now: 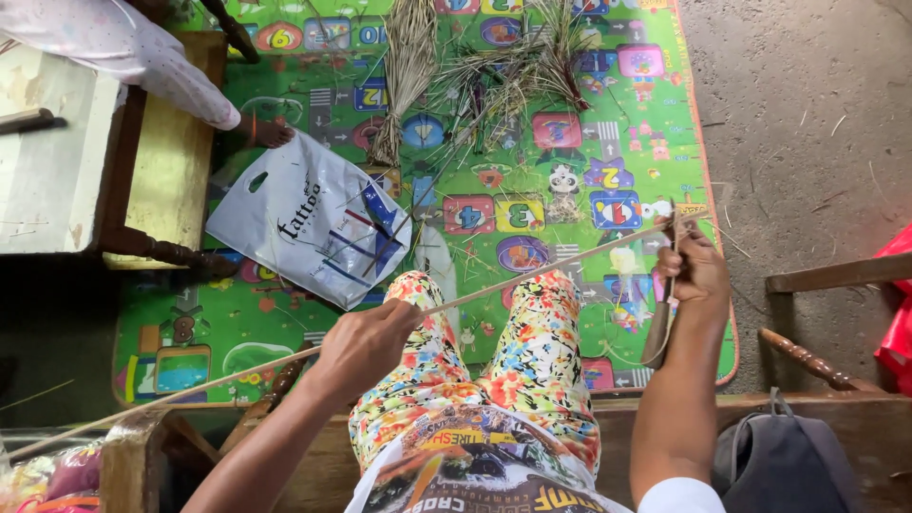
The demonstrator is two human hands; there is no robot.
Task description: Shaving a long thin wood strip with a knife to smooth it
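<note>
Soft daylight falls evenly over the scene, brightest on the green mat (285,313) and the concrete floor (807,123) at upper right. The lower left corner under the wooden table (161,180) sinks into deep shadow. The white plastic bag (304,218) shows mild glare. Focus is sharp across most of the frame, while straight lines bow slightly toward the edges from wide-angle distortion.

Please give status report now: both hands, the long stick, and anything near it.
Left hand shut on long thin pale stick. Right hand holds dark knife at stick's far end. White plastic bag lies apart on green play mat.
</note>
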